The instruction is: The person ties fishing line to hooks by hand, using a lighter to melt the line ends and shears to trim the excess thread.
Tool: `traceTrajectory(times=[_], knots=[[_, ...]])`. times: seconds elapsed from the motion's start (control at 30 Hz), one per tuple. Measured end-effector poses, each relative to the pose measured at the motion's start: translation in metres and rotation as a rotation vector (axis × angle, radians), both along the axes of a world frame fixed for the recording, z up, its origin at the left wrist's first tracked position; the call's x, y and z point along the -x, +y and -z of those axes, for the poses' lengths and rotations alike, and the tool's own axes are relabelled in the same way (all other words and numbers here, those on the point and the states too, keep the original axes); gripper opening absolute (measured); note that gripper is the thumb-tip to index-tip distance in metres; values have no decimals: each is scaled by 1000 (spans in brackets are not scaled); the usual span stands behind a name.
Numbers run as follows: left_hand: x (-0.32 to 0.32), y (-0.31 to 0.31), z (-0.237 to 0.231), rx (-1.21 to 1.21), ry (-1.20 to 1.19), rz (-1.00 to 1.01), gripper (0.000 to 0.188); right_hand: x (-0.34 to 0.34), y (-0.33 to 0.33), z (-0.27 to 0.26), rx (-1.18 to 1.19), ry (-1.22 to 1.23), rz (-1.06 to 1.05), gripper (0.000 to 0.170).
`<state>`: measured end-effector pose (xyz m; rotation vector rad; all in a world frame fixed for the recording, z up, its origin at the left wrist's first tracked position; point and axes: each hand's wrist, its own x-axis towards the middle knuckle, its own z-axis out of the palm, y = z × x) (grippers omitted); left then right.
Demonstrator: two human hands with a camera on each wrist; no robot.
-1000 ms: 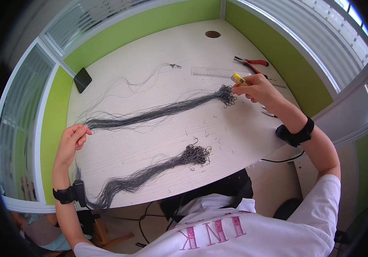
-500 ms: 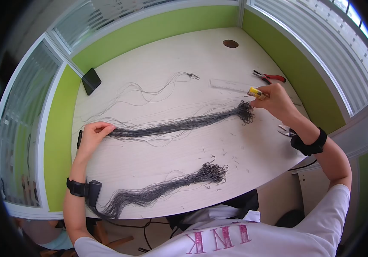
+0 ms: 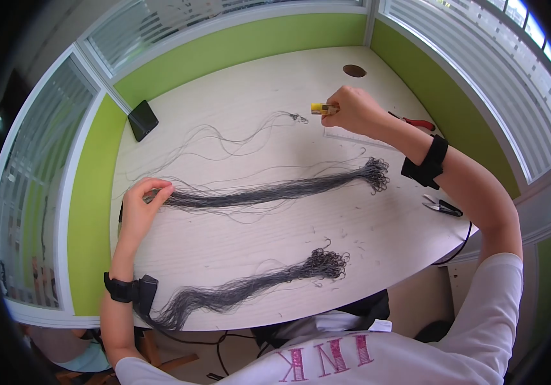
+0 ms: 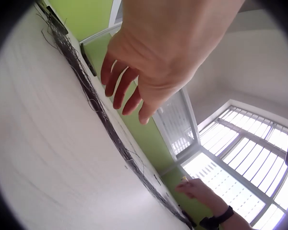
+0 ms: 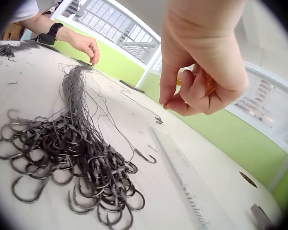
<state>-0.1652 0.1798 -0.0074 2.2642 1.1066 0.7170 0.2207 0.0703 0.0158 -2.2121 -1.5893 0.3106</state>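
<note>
The left hand (image 3: pixel 139 206) is at the left end of the long bundle of dark fishing lines (image 3: pixel 256 196), thumb and index finger close together over the strands. In the left wrist view its fingers (image 4: pixel 119 88) hang loosely extended beside the bundle. Held in the curled right hand (image 3: pixel 352 109) is a small yellow object (image 3: pixel 318 109), mostly covered by the fingers; its kind does not show. This hand is above the table, left of the ruler (image 5: pixel 180 175). Below it lies the bundle's cluster of fish hooks (image 5: pixel 81 158). One single hook (image 5: pixel 146 155) on its line lies apart from that cluster.
A second hooked bundle (image 3: pixel 243 282) lies near the front edge. Farther back, a few thin lines end in a small hook cluster (image 3: pixel 299 118). Snips (image 3: pixel 442 205) and red-handled pliers (image 3: pixel 420 123) are at right, a black phone-like slab (image 3: pixel 142 120) at back left.
The right hand has moved away from the hook cluster, back and left, with the yellow object. A single hook now lies apart from the cluster. The left hand has come onto the bundle's end.
</note>
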Motion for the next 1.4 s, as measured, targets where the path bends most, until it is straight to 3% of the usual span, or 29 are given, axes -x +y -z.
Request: traceTrajectory(times=[0.03, 0.13, 0.4, 0.63, 0.83, 1.1, 1.27, 1.4], knots=[[1, -3, -1, -192, 23, 23, 13, 1, 9, 3, 37, -40, 16, 30], [2, -15, -3, -259, -68, 5, 11, 4, 28, 12, 57, -13, 50, 33], [-5, -64, -26, -174, -107, 43, 6, 3, 47, 30, 74, -56, 53, 32], [-13, -83, -34, -106, -143, 132, 4, 4, 44, 26, 64, 52, 72, 30], [-15, -93, -38, -87, -142, 169, 4, 7, 44, 31, -21, -30, 56, 33], [-13, -108, -41, -69, -140, 215, 3, 4, 46, 31, 35, -42, 56, 34], [-13, -111, -43, -66, -134, 227, 3, 9, 33, 10, 8, -7, 12, 32], [-22, -103, -47, -83, -192, 256, 3, 13, 18, -21, -10, -138, -64, 27]])
